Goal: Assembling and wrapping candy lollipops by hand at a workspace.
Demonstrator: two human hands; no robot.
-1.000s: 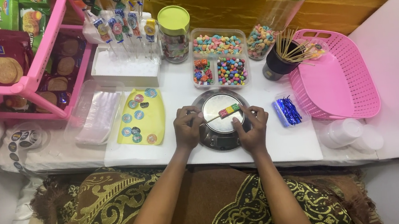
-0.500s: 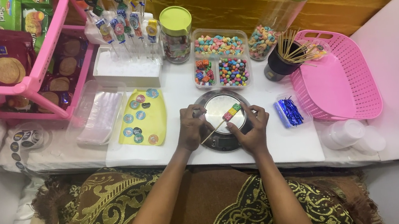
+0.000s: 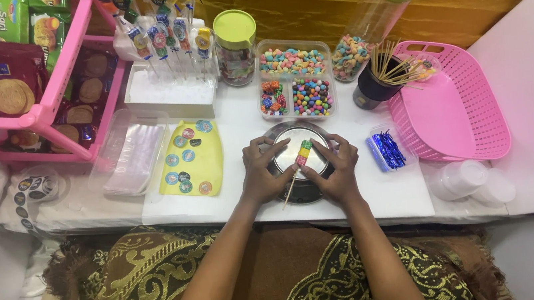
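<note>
Head view: candy skewer (image 3: pixel 302 154) lies between both hands' fingers (image 3: pixel 278 147) over metal plate (image 3: pixel 289 194).

pink basket (image 3: pixel 456 108), yellow sticker sheet (image 3: pixel 196 161), multicolour candy skewer (image 3: pixel 303 154)

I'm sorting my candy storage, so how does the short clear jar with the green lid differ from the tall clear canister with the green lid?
The short clear jar with the green lid stands upright behind the white table's compartment tray; the tall clear canister with the green lid leans. The jar is squat and its sweets fill most of it; the canister is much taller and holds pastel candy rings only near its bottom. Both are see-through with yellow-green lids.
</note>
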